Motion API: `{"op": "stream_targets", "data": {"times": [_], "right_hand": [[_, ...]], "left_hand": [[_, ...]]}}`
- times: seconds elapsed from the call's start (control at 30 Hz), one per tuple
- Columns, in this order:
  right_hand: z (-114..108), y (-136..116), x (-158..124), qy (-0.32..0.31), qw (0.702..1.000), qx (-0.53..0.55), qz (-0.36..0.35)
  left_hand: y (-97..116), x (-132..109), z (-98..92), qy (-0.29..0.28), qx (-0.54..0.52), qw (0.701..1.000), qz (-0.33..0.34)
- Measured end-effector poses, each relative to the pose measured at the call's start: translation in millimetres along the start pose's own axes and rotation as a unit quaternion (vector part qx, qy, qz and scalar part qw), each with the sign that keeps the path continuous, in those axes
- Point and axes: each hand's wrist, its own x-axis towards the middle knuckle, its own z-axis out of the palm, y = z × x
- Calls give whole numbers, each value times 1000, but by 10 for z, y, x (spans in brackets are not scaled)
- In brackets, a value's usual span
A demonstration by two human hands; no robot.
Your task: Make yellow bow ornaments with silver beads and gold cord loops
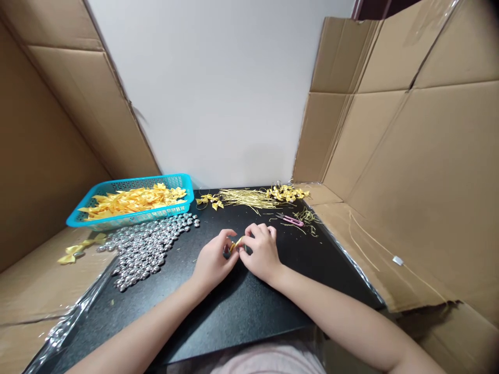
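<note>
Both my hands meet over the middle of the worktop [218,322]. Between them is a small yellow ribbon [236,243], mostly covered by fingers. Left hand [217,254]: thumb and fingers curled, tips pinching the ribbon. Right hand [260,249]: thumb and forefinger closed on the same ribbon, other fingers bent. I cannot tell whether the ribbon touches the surface.

Far left corner: blue basket [189,189], filled with loose yellow pieces [136,201], reaching past the left edge. In front of it, silver beads [146,248] spread in one broad patch along the left edge. Beyond that edge, yellow bows [71,251] lie on cardboard.

Far edge, just right of the basket: a small yellow cluster [209,201]. Middle of far edge: a heap of gold ties [247,197], lying mostly crosswise. Far right corner: a pile of finished-looking bows [286,193], beside the ties. Nearer me, towards the right edge: pink-handled snips [292,220], tips pointing left; thin clippings [307,215] lie just beside them.
</note>
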Motion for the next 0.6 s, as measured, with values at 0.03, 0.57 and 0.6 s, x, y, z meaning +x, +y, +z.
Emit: {"op": "stream_targets", "data": {"times": [0.03,0.57,0.6], "right_hand": [[6,-2,4,-3,1000,23,20],[-72,104,78,-192,954,205,108],[-98,96,76,-188,955,205,101]], "left_hand": [[-5,3,2,-2,6,1000,2],[-62,76,-78,-13,38,999,-32],[-75,83,-91,-11,22,999,-35]]}}
